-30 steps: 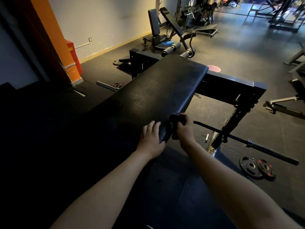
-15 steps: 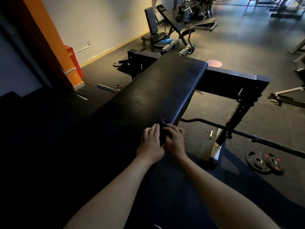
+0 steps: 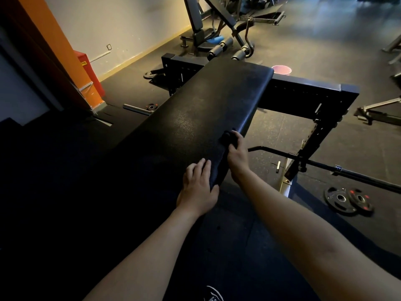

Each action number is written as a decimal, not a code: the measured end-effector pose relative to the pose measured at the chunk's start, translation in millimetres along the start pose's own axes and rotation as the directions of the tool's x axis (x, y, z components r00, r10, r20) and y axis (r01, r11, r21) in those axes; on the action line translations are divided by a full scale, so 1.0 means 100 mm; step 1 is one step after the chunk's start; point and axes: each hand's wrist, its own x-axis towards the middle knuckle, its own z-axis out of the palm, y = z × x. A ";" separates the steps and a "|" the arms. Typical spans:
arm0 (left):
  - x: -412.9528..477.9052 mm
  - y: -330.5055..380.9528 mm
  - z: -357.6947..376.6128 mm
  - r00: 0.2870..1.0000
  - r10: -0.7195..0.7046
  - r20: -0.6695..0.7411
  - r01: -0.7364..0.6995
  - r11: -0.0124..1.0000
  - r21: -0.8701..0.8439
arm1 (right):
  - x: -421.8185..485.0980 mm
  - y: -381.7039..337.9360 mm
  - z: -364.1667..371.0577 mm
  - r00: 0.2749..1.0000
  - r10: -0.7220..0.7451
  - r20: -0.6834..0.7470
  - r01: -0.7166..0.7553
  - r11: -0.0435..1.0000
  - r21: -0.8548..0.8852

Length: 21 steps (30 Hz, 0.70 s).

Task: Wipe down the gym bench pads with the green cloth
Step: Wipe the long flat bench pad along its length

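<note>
**Two hands at the right edge of the bench pad**

We see the left hand [image 3: 198, 189] resting on the bench pad [image 3: 195, 118] near its right edge, grip spread, fingers straight, thumb at the pad's side. Farther along that edge the cloth [image 3: 226, 136], dark in this light, sits bunched against the pad and is held by the right hand [image 3: 237, 156], whose grip is curled round it. Right of the bench, a barbell [image 3: 358, 173] and weight plates [image 3: 347, 200] lie on the floor.

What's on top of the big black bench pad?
The left hand rests flat on the bench pad near its right edge. The right hand grips a dark cloth against that edge. Most of the cloth is hidden inside the fist.
</note>
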 end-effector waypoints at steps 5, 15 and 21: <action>-0.01 -0.01 -0.01 1.000 0.016 -0.001 -0.016 1.000 -0.006 | -0.54 0.08 0.04 0.987 -0.145 -0.066 0.141 0.988 -0.061; -0.04 -0.02 -0.04 1.000 0.025 -0.010 -0.025 0.999 -0.026 | -0.92 0.15 -0.14 0.988 -0.077 -0.133 0.067 0.995 -0.078; -0.03 -0.02 -0.01 0.999 0.031 -0.033 -0.030 0.999 0.014 | -0.25 0.08 -0.12 0.978 0.155 -0.137 -0.147 0.987 0.067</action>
